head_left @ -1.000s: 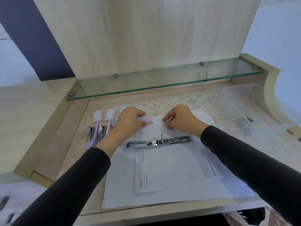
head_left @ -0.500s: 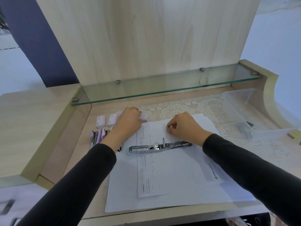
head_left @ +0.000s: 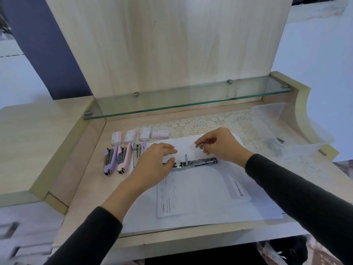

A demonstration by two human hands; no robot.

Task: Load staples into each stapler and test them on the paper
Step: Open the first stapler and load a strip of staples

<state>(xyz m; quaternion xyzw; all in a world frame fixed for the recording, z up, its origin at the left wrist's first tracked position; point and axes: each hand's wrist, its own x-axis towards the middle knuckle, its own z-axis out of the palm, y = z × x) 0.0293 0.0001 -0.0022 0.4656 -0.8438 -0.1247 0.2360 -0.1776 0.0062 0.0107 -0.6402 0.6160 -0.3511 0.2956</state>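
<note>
The right hand [head_left: 219, 147] has a narrow grip: thumb and forefinger pinch a short strip of staples [head_left: 199, 145], the other fingers curled beneath, just behind the open stapler [head_left: 196, 162] and above its right half. The left hand [head_left: 152, 162] has a loose, wide grip that holds nothing; its fingers lie nearly straight over the sheet and its thumb touches the open stapler's left end.

The open stapler lies on white paper [head_left: 200, 199], several overlapping sheets spread on a pale wooden counter [head_left: 86, 178]. Behind it a lace mat [head_left: 210, 121] runs under the sheets, and farther back a glass shelf [head_left: 191, 98] is fixed to a tall wooden panel [head_left: 172, 44]. To its right rear sits a clear plastic tub [head_left: 277, 127]. To its left lie a purple stapler [head_left: 109, 159], a pink stapler [head_left: 122, 157] and a third stapler [head_left: 138, 151], partly hidden by the left hand; behind these stand four staple boxes [head_left: 129, 136] in a row.

The open stapler's long axis runs left to right, almost in line with the counter's front edge, its dark tip to the right and a small post upright at mid-length. The three to its left lie front to back, roughly crosswise to it.
</note>
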